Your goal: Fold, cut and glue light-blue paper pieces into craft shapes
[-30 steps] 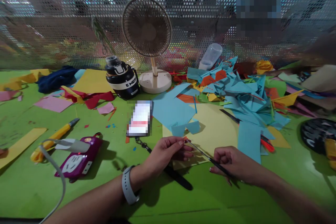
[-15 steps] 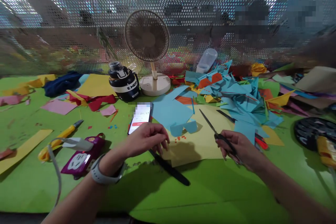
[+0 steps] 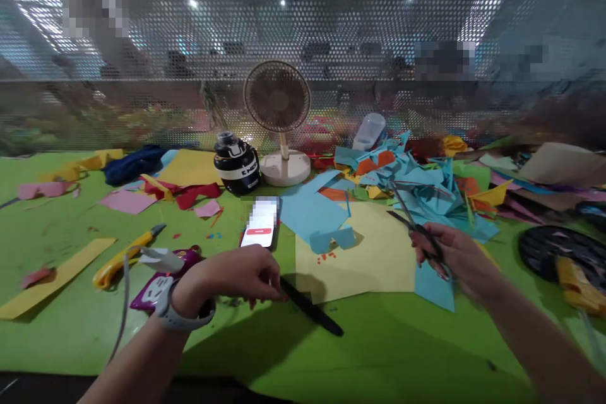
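Observation:
My right hand (image 3: 454, 259) is closed on a pair of scissors (image 3: 428, 243) with dark handles, the blades pointing up and away. A dark, narrow tool (image 3: 398, 219) lies close to the blades. Beneath that hand a light-blue paper piece (image 3: 434, 287) overhangs the pale yellow sheet (image 3: 379, 265). My left hand (image 3: 250, 271) hangs with curled fingers at the upper end of a long black object (image 3: 315, 312); whether they grip it is hidden. On the sheet a folded blue paper cutout (image 3: 332, 238) sits beside small orange scraps (image 3: 326, 257).
A phone (image 3: 261, 224), a purple power strip (image 3: 163, 284) and a yellow utility knife (image 3: 125, 257) lie leftward. Behind stand a black bottle (image 3: 237, 167) and a fan (image 3: 285, 167). Blue scraps (image 3: 426, 183) heap at right, near a black round object (image 3: 563, 249).
My left hand has drawn back from the sheet, down and left. My right hand still holds the scissors, slightly further right. The blue paper piece beneath it now lies nearer the front.

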### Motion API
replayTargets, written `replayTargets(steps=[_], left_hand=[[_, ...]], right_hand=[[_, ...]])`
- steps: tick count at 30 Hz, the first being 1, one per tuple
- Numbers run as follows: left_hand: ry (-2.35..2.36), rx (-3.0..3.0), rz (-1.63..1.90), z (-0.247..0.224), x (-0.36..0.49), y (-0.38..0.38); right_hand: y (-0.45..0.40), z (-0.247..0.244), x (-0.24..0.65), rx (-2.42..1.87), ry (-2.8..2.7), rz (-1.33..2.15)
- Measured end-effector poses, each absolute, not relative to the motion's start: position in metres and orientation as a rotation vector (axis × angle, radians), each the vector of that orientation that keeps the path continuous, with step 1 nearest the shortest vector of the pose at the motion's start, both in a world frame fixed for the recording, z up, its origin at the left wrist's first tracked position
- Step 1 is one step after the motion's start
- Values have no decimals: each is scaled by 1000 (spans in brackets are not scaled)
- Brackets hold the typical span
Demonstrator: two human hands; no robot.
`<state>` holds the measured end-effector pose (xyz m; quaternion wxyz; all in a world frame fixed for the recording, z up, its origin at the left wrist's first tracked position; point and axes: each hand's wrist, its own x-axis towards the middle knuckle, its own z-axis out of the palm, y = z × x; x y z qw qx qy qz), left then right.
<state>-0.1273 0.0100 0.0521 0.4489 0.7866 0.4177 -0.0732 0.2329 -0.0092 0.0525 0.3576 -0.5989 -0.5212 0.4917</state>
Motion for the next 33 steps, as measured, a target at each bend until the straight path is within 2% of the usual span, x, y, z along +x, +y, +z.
replayTargets(steps=[5, 10, 17, 23, 33], left_hand=[[1104, 2005, -52, 65, -134, 7], [1277, 1943, 268, 82, -135, 10], [1109, 2201, 200, 73, -114, 7], [898, 2236, 107, 60, -94, 0], [748, 2332, 154, 49, -76, -2]], right_hand=[[-2, 48, 241, -1779, -1683, 1205], [24, 40, 239, -1900, -1971, 810], [64, 35, 223, -2083, -2156, 363], [91, 31, 201, -2046, -2250, 354], [129, 25, 180, -2123, -2217, 372]])
